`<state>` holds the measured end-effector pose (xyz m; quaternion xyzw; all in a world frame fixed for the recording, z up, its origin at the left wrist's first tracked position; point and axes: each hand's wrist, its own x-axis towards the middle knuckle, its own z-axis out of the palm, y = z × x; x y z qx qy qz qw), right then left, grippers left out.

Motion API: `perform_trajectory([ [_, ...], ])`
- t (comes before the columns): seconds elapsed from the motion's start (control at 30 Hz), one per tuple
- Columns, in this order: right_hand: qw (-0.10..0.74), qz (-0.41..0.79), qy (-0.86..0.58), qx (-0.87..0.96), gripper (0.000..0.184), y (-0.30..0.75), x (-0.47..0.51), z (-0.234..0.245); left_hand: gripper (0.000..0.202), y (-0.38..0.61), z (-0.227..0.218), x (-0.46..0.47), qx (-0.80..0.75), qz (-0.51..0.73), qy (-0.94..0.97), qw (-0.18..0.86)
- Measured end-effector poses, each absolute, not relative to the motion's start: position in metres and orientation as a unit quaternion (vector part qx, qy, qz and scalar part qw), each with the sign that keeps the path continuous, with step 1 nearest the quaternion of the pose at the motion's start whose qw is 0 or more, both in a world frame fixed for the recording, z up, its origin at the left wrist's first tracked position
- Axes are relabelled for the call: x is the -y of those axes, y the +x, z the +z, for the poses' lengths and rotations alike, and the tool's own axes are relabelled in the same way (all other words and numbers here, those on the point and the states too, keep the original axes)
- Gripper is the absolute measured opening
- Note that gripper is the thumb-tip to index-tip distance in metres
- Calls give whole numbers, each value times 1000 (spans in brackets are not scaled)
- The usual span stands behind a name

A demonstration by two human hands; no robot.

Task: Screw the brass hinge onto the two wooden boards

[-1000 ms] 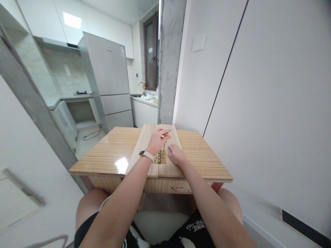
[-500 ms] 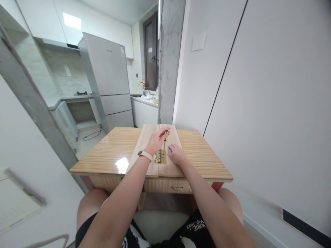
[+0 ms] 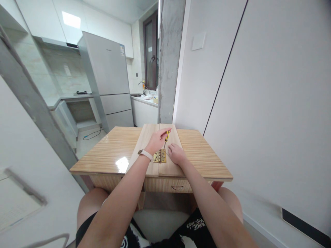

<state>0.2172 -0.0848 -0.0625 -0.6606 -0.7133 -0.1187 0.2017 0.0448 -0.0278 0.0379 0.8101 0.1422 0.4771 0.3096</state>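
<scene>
Tilted further upright since the earlier frame, the screwdriver [image 3: 166, 138] is pinched in the fingers of the left hand [image 3: 156, 142], its tip set on the brass hinge [image 3: 160, 157]. The right hand [image 3: 176, 154] is laid flat, fingers loosely spread, on the right board [image 3: 171, 165] just beside the hinge. Both boards are laid side by side on the wooden table [image 3: 108, 155], the hinge bridging their seam.

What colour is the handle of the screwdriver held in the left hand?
Yellow with black, seen in the head view: the screwdriver in the left hand, above the brass hinge.
</scene>
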Motion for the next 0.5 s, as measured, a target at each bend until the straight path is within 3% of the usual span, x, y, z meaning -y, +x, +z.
perform_trajectory([
  [0.27,177,-100,-677,707,24,217,84,-61,31,41,41,28,-179,500,791,304],
  [0.5,189,-112,-671,708,26,218,81,-65,39,43,39,24,-132,479,808,317],
])
